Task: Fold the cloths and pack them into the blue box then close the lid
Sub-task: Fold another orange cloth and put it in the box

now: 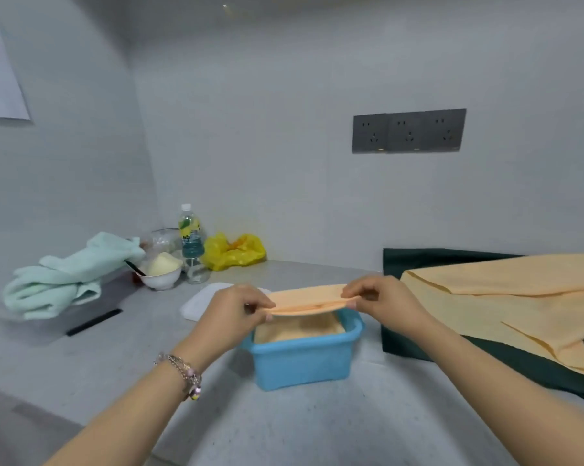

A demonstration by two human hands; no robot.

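Both hands are holding a folded orange cloth [309, 299] flat, just above the open blue box [302, 359] standing on the grey tabletop [317, 428]. Left hand [232, 316] is pinching the cloth's left end, thumb on top; right hand [383, 302] is pinching the right end the same way. Each grip is closed on the cloth, and the fabric between them is sagging only slightly.

The box is already holding at least one folded orange cloth [299, 329], reaching close to the rim. A white lid [201, 302] appears to be lying just behind the box. More orange cloth [505, 290] is lying unfolded on a dark green sheet [418, 344] to the right.

Judgement on the step: the cloth looks about as wide as the box opening, so the hands should be keeping it level and centred, lowering both ends together. Releasing only once it is resting on the stack should be preventing the fold from springing open. Pressing it down flat afterwards would be helping the lid seat.
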